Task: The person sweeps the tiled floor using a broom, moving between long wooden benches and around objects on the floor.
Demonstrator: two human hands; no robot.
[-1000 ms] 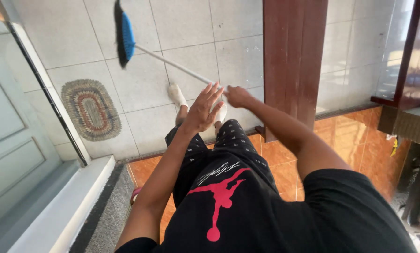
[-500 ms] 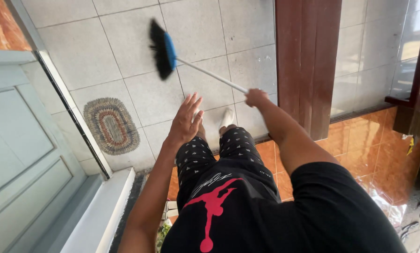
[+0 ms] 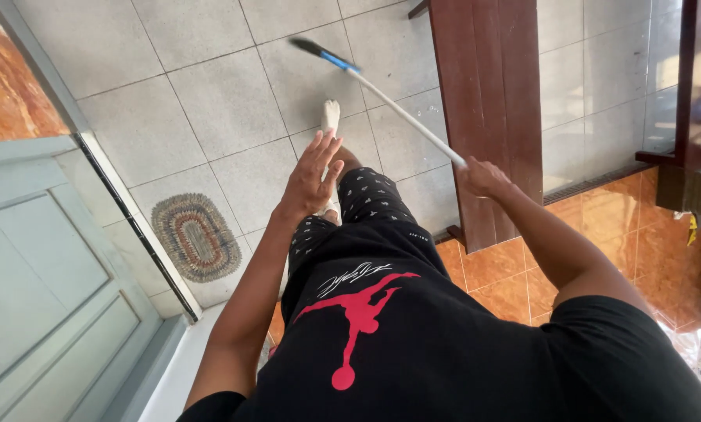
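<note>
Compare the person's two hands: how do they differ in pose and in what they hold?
The right hand is closed in a grip around the white broom handle; the left hand is open and holds nothing. The left hand's fingers are spread and point forward over the grey tiled floor; the right hand's fingers are curled. Both hands are bare and reach out in front of the body.

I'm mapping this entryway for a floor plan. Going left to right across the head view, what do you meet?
Pale door → oval woven mat → left hand → right hand gripping the broom handle → dark wooden post → orange floor tiles.
</note>
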